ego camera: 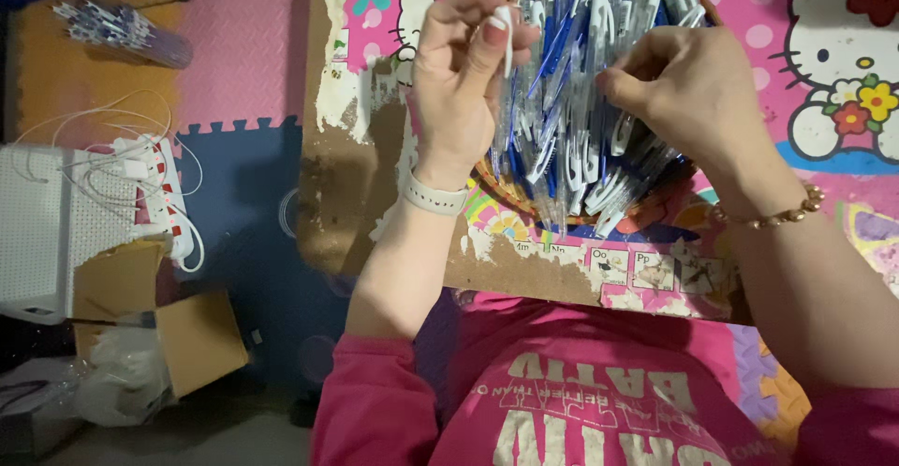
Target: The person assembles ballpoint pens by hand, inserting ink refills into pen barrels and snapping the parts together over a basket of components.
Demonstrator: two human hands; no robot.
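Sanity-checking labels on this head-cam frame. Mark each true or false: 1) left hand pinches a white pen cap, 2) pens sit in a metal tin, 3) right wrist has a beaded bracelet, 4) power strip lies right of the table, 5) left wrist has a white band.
1) True: the left hand pinches a white pen cap.
2) False: the blue-and-white pens sit in a woven basket.
3) True: the right hand has a beaded bracelet at its wrist.
4) False: the power strip lies on the floor left of the table.
5) True: a white wristband.
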